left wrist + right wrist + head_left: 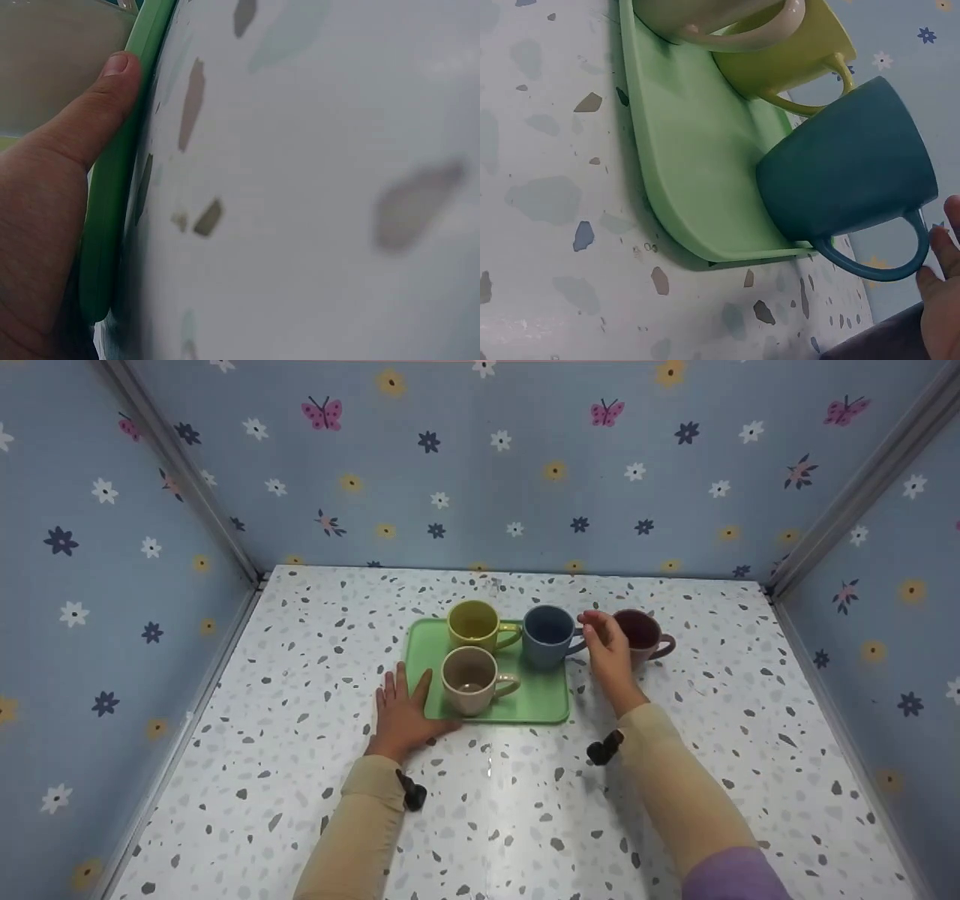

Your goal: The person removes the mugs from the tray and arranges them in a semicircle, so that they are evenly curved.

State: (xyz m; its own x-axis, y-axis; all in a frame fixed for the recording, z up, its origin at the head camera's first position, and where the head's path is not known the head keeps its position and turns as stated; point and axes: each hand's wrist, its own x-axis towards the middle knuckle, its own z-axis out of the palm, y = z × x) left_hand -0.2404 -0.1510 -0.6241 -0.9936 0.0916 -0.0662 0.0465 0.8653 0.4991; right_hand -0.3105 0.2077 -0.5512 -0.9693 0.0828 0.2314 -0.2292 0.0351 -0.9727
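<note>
A green tray point(536, 697) carries three mugs: a yellow mug point(466, 622) at the back left, a beige mug point(466, 690) in front of it, and a blue mug point(547, 641) at the back right. My left hand point(405, 721) lies spread at the tray's front left corner, its thumb point(112, 90) along the tray edge in the left wrist view. Beside the blue mug's handle point(881, 271) is my right hand point(611, 660), fingertips right at the handle and not wrapped round it. A dark red mug point(637, 631) stands right of the tray, partly behind that hand.
All this sits on a white speckled table point(300, 682). Blue flowered panels point(480, 465) enclose it at the back and both sides, with grey metal posts point(862, 472) at the corners.
</note>
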